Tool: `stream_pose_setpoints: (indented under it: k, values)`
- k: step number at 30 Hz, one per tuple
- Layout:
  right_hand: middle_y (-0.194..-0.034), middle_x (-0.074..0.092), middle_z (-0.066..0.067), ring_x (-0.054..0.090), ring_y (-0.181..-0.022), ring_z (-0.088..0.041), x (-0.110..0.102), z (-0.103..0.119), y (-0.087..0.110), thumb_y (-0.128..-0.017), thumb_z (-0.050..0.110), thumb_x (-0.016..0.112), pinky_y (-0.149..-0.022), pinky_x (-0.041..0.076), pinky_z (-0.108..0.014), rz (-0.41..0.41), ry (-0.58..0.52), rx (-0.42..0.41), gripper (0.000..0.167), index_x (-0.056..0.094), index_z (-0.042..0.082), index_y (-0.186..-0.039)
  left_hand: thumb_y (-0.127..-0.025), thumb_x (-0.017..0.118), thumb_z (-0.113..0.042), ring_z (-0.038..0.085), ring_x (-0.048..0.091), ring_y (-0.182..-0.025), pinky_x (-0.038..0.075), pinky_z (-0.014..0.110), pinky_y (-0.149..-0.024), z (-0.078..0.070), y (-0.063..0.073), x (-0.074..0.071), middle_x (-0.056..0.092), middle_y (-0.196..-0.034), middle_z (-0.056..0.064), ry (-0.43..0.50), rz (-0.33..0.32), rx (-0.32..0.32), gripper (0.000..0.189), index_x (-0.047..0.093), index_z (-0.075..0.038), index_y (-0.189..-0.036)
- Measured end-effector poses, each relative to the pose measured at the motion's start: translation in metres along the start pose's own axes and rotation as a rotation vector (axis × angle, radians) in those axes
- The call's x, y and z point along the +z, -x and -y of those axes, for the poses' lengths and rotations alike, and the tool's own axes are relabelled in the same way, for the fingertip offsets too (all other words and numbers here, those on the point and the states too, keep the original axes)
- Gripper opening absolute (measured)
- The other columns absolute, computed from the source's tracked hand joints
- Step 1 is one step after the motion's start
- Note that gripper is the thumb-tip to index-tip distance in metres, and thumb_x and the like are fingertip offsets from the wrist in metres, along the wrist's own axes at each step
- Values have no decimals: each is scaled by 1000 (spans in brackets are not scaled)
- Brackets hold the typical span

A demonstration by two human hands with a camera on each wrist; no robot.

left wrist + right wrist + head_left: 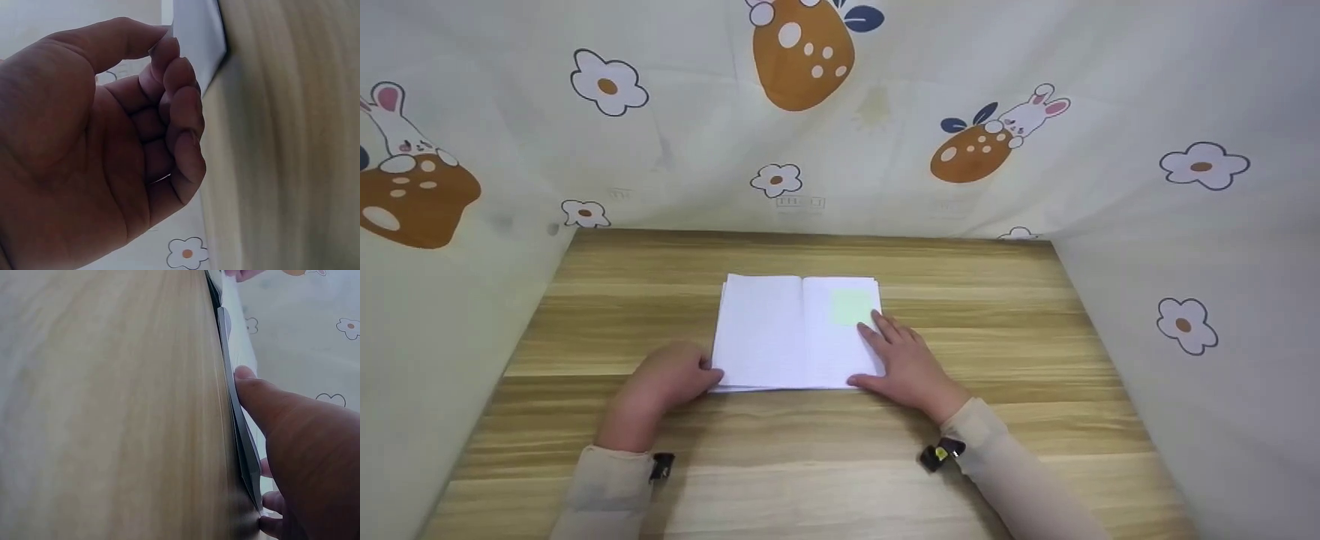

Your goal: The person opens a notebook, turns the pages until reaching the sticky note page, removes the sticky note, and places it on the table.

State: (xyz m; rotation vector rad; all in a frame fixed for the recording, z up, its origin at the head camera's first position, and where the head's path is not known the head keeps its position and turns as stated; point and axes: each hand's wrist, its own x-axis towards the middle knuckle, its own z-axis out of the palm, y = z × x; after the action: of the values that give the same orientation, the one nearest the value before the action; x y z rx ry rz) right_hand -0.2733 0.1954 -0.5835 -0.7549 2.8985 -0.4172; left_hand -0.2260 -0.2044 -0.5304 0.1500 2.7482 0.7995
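An open notebook (761,330) with white pages lies flat on the wooden table. A pale green sticky note (850,306) is on the upper part of its right page. At the lower left corner, my left hand (675,375) pinches the notebook's edge between thumb and curled fingers; the left wrist view shows the thumb (121,39) meeting the index fingertip there. My right hand (911,367) rests with spread fingers along the right page, its fingertips by the sticky note. In the right wrist view, the right thumb (253,388) lies on the page near the bottom edge.
A pale curtain (690,150) printed with rabbits and flowers hangs behind the table (810,465) and along both sides. Dark wrist devices (941,454) sit on both sleeves.
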Motion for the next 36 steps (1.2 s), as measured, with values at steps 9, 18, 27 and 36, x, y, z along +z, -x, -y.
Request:
stream_pose_setpoints:
  k: [9,18,27,36]
  values:
    - [-183,22,-15,27,-166,-40,-1,1,1,-97,79,64,-130,27,-65,-18,-13,-17,103,38,16,-173,-97,73,-21,16,43,-57,36,32,-55,5,-1,5,45,-61,-4,-22,26,5,40,52,-16,-63]
    - [-182,25,-16,29,-165,-41,-4,3,2,-97,76,67,-130,27,-65,-22,-34,-22,100,41,15,-172,-96,71,-22,16,44,-57,36,33,-54,3,-2,5,45,-61,-3,-64,37,-25,40,50,-17,-63]
    - [-183,21,-14,26,-166,-39,-4,3,1,-97,79,64,-131,26,-63,2,-12,-6,103,37,17,-174,-102,72,-25,23,53,-63,44,39,-58,-20,-7,1,57,-70,5,-99,-84,-10,29,63,-8,-80]
    - [-183,20,-13,25,-166,-39,-3,3,0,-97,79,65,-131,25,-63,3,-15,1,102,37,18,-174,-101,80,-24,30,63,-107,57,50,-97,-50,-45,30,67,-115,11,-34,-183,250,24,72,-5,-114]
